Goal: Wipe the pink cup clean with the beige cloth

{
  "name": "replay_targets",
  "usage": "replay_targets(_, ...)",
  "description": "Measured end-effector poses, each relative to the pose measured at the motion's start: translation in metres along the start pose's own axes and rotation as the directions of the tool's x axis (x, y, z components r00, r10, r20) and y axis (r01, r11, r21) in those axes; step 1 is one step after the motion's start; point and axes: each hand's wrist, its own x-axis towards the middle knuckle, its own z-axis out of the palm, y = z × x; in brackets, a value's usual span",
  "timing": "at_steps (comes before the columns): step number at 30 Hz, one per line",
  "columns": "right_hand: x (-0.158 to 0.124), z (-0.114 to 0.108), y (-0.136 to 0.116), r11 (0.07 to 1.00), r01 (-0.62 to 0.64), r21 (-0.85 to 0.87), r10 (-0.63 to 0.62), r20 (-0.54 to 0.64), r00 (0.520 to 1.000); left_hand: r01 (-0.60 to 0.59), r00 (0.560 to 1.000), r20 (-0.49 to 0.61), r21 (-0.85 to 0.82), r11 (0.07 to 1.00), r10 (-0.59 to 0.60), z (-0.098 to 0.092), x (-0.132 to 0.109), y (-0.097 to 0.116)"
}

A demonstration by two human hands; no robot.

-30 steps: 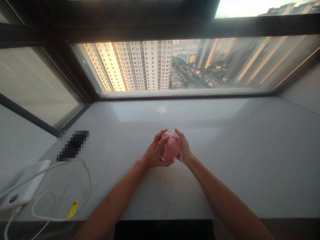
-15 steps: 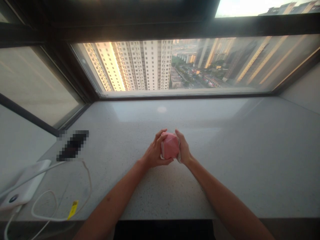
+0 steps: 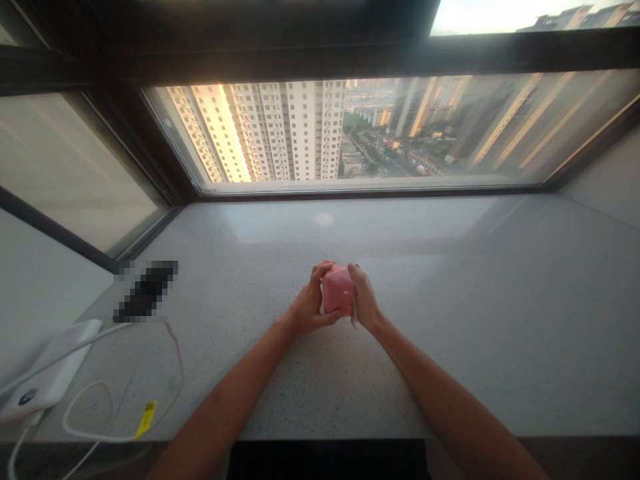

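Note:
A pink, faceted object (image 3: 338, 291) with flat, slightly shiny sides is held up over the sill; its exact kind I cannot make out. My left hand (image 3: 307, 307) wraps its left side, thumb along the lower edge and fingers over the top left. On the right side, my right hand (image 3: 367, 297) is closed, pressing a thin whitish piece (image 3: 355, 315), like a wipe or tissue, against the pink surface. Only a narrow strip of that piece hangs below the palm; the rest is hidden.
The pale speckled sill (image 3: 475, 320) runs up to a dark-framed window (image 3: 370, 195). At the left lie a pixelated dark item (image 3: 145, 293), a white power bank (image 3: 55, 373) and a white cable (image 3: 95, 437) with a yellow tag (image 3: 146, 419).
The pink object has turned in my hands, showing a different face. My right hand has shifted slightly down and left, its fingertips now closer over the object's edge.

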Motion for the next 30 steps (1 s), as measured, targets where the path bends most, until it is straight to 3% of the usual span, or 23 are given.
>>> replay_targets(13, -0.004, -0.004, 0.001, 0.967, 0.085, -0.238, -0.075, 0.050, 0.996, 0.135, 0.991, 0.013, -0.113, 0.984, -0.135, 0.001, -0.005, 0.000)
replay_targets(21, -0.005, -0.008, 0.007, 0.947, 0.122, -0.298, -0.088, 0.125, 0.988, 0.196, 0.980, 0.000, -0.230, 0.953, -0.201, 0.005, -0.005, 0.000)
replay_targets(26, -0.005, -0.009, 0.006, 0.906, 0.219, -0.361, -0.157, 0.193, 0.969, 0.294, 0.950, 0.017, -0.379, 0.878, -0.311, 0.008, -0.004, 0.005)
replay_targets(30, -0.007, -0.010, 0.004, 0.831, 0.364, -0.421, -0.233, 0.330, 0.915, 0.351, 0.920, 0.040, -0.528, 0.773, -0.391, 0.009, 0.000, 0.008)
